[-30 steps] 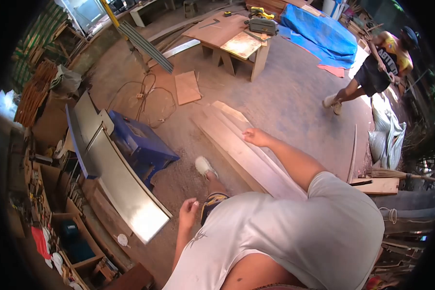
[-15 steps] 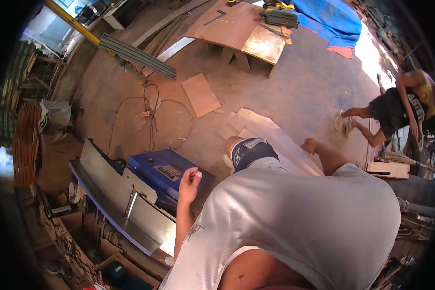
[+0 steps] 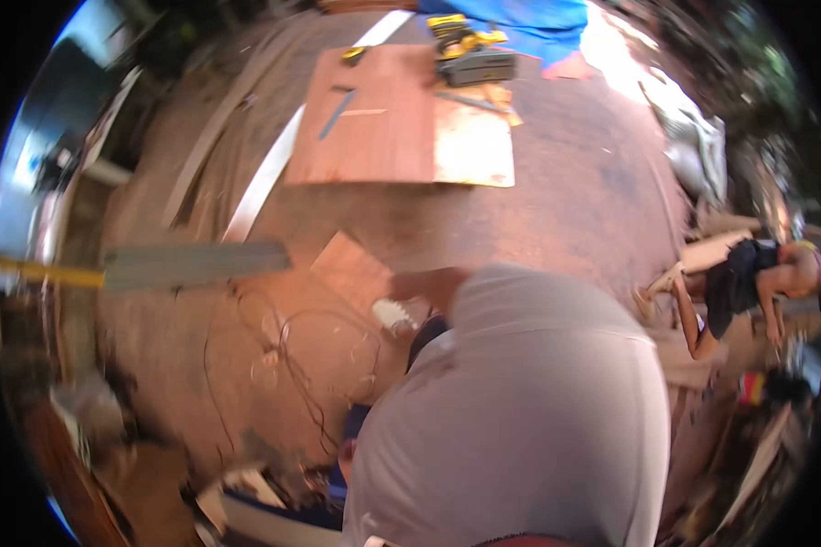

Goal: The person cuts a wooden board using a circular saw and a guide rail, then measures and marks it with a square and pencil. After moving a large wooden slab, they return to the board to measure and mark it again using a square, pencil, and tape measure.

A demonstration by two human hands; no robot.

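Observation:
My right hand (image 3: 403, 285) reaches forward past my grey shirt, smeared by motion. It is over or beside a square plywood piece (image 3: 348, 273) on the floor; whether it touches is unclear. Just below that hand shows my white shoe (image 3: 394, 316). Only a sliver of my left hand (image 3: 347, 456) appears at the lower left of my shirt, beside the blue machine (image 3: 357, 419), its fingers mostly hidden. I cannot make out anything held in either hand.
A low plywood table (image 3: 365, 137) bears a square (image 3: 337, 114), a tape measure (image 3: 354, 56) and a yellow-black power tool (image 3: 474, 55). Cords (image 3: 287, 356) tangle on the floor. A grey ridged panel (image 3: 196, 264) juts from the left. Another person (image 3: 743, 283) is at right.
My view and body have turned and moved forward, so the table appears nearer. My right arm now reaches toward the plywood piece; my left hand and the blue machine have mostly dropped from sight.

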